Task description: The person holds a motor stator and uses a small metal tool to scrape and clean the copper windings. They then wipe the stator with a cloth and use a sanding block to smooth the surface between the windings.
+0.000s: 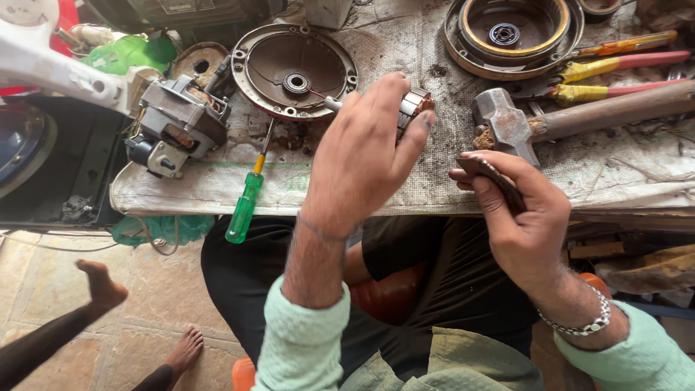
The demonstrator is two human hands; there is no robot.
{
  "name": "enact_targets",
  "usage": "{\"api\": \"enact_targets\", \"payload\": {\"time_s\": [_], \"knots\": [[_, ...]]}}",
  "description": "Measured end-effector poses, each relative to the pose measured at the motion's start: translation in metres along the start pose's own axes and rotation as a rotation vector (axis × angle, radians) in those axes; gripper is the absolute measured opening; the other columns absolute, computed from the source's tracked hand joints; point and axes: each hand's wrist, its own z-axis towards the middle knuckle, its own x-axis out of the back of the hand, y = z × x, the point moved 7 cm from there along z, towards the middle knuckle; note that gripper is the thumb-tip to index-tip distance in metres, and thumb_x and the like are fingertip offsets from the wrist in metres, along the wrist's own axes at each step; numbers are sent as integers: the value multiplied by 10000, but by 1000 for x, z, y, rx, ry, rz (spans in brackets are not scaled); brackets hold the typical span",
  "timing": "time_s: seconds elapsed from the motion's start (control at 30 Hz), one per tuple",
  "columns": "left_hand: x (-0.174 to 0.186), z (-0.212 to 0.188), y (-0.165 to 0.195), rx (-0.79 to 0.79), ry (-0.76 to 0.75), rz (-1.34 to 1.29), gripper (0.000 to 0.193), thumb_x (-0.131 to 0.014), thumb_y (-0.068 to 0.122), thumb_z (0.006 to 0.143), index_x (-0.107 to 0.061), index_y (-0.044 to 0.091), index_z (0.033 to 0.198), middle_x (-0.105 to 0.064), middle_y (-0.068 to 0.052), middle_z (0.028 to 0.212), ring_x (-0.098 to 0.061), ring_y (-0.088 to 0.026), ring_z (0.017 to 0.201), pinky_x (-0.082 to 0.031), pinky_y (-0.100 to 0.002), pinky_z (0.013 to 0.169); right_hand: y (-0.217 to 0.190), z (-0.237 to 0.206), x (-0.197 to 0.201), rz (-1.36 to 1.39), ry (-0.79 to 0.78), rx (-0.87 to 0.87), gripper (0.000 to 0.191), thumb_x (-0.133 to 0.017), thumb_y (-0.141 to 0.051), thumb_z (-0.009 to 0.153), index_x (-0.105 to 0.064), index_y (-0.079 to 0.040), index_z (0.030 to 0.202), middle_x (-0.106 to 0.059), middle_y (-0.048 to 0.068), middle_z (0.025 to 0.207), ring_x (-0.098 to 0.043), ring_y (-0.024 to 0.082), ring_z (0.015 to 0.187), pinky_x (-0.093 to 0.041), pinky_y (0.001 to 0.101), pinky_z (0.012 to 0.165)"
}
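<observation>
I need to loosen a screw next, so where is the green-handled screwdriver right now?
In the head view, the green-handled screwdriver lies at the workbench's front edge, left of the left hand, its handle overhanging the edge, just right of the grey motor.

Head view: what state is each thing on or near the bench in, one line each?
Left hand: gripping the motor rotor, held above the bench.
Right hand: closed on a dark flat strip.
Hammer: lying flat, untouched.
Green screwdriver: lying with its handle over the bench edge.
Round motor cover: off, open side up.
Small motor: resting on the bench, windings exposed.
Pliers: lying flat.
</observation>
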Motion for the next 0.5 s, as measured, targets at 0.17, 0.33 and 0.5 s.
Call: {"api": "enact_targets", "payload": {"time_s": [0.17, 0.33, 0.5], "knots": [[2, 14, 2, -142, -13, -36, 410, -560, 238, 1004, -556, -1, 1337, -694, -179, 1230, -638, -334, 1087, -516, -428, 1027, 9, 2, 4, 153, -13, -108, 237, -545, 22, 1075, -597, 76, 1300, -703, 158, 1208, -727, 235, 1117, -613, 358, 1018], [3, 19, -1, -217, -156, -71, 478, -534, 204, 969, -552, -21, 1391, -688, -219, 1285, -668, -365, 1182, -488, -462, 1044, 17, 5, 10, 345, 22, -204, 246, -543, -2, 1077, -585, 89, 1302, -695, 177, 1194, -733, 260, 1085, -632, 420, 997], [8, 23, -13, -127, -277, -241, 491, -493, 267, 1071, -519, -26, 1464, -644, -254, 1396, -630, -381, 1303, -497, -439, 1086, 25, 9, 15, 566, 73, -317, 271, -541, -27, 1087, -559, 105, 1322, -692, 201, 1179, -734, 282, 1032, -624, 436, 977]]}}
